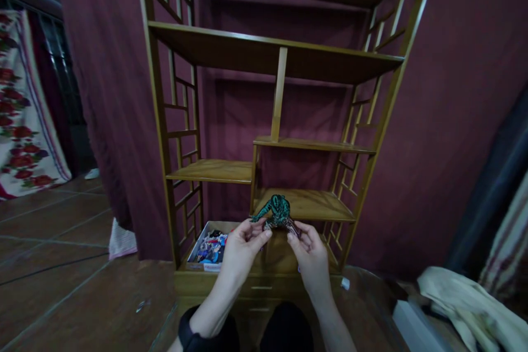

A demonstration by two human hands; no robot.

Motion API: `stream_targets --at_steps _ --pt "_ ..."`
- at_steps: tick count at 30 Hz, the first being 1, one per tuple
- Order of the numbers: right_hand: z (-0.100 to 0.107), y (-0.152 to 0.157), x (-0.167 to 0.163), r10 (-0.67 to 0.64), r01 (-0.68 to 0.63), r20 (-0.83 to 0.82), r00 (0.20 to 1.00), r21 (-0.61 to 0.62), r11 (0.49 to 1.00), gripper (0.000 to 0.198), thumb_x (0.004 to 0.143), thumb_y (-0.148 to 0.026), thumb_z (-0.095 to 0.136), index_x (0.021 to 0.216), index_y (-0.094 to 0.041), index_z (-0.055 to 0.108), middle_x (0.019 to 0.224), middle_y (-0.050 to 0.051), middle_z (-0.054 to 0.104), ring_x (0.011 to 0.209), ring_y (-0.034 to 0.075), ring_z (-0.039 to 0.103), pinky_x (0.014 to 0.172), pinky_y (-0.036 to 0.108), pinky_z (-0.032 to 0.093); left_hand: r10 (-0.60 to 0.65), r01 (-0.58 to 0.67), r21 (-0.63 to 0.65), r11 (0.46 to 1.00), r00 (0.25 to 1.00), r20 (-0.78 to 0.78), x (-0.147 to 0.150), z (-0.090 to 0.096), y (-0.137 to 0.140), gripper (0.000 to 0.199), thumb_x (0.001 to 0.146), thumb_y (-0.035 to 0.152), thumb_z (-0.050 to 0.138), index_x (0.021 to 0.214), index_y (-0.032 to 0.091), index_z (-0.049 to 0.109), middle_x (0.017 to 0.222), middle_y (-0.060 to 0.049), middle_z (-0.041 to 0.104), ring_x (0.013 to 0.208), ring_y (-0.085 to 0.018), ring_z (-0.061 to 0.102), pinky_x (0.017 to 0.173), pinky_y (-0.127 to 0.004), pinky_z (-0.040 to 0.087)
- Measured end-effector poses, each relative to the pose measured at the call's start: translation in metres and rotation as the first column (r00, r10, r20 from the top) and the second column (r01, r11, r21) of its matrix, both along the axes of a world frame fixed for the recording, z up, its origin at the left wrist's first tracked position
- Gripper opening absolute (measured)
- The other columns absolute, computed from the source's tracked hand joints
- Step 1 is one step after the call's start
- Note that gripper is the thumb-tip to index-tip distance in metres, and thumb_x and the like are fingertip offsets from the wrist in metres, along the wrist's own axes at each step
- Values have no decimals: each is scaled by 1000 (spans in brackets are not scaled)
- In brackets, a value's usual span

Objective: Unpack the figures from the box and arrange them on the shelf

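Between my two hands I hold up a dark green and brown action figure (279,210), in front of the wooden shelf unit. My left hand (247,241) pinches its lower part from the left, thumb toward me. On the other side, my right hand (307,243) grips its lower right part between thumb and fingers. The figure's one arm reaches out to the left, over my left fingertips. Just left of my left hand, partly covered by it, an open box (205,267) full of small colourful toy figures sits on the unit's lowest board.
The wooden shelf unit (264,38) has several boards at different heights and lattice sides. Two drawers sit below, near my knees. A purple curtain (119,121) hangs at left. On the right floor lie a pale cloth (466,297) and a light box (416,324).
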State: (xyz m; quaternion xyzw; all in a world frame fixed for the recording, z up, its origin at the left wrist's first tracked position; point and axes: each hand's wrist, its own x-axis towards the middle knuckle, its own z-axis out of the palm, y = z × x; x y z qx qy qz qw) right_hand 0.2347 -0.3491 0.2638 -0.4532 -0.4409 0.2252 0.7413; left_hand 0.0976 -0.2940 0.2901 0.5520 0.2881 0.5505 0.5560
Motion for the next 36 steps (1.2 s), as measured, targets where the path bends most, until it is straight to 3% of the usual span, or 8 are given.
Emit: stream_targets --at_steps 7,12,20,25,30,33,36 --pt "38 5 32 -33 30 35 999 90 996 34 71 -35 67 99 -18 57 99 8 67 91 20 64 84 37 51 -69 72 155 985 997 -27 26 52 5 37 59 27 75 93 13 65 80 -5 66 68 -12 59 65 -25 49" --pt "76 5 53 -106 90 105 989 150 985 35 69 -36 68 98 -19 57 98 8 67 88 20 64 82 36 51 -104 108 247 963 994 -29 46 92 12 36 59 26 74 90 12 65 71 -3 64 62 -11 57 57 -22 47" --pt "149 28 107 -172 106 250 953 257 960 36 67 -38 69 95 -19 59 91 6 68 80 17 65 79 34 51 -182 161 384 909 983 18 94 158 48 38 53 21 76 88 12 64 75 -4 66 66 -12 59 62 -24 48" --pt "187 54 150 -165 90 237 957 298 950 37 60 -37 73 88 -18 57 81 3 66 69 14 62 72 33 53 -230 191 423 886 972 41 134 193 71 34 49 13 77 80 12 62 73 -3 65 66 -12 59 66 -26 47" --pt "218 78 192 -201 138 268 942 238 962 36 54 -34 73 80 -17 56 75 1 64 66 14 60 66 30 51 -191 158 429 889 981 35 176 219 97 29 48 10 76 72 12 60 66 -2 62 61 -12 58 63 -26 47" --pt "233 90 213 -259 221 329 908 148 964 33 53 -29 72 78 -16 55 72 1 63 65 13 58 65 29 50 -140 121 437 891 990 10 201 230 115 28 48 7 75 70 12 59 64 -1 61 61 -11 57 64 -26 46" --pt "244 101 228 -348 353 402 847 63 933 30 54 -23 71 78 -15 56 68 0 62 61 12 57 63 27 48 -56 66 439 896 998 -35 224 235 133 26 50 6 74 72 11 60 65 -2 62 61 -11 58 64 -25 46"
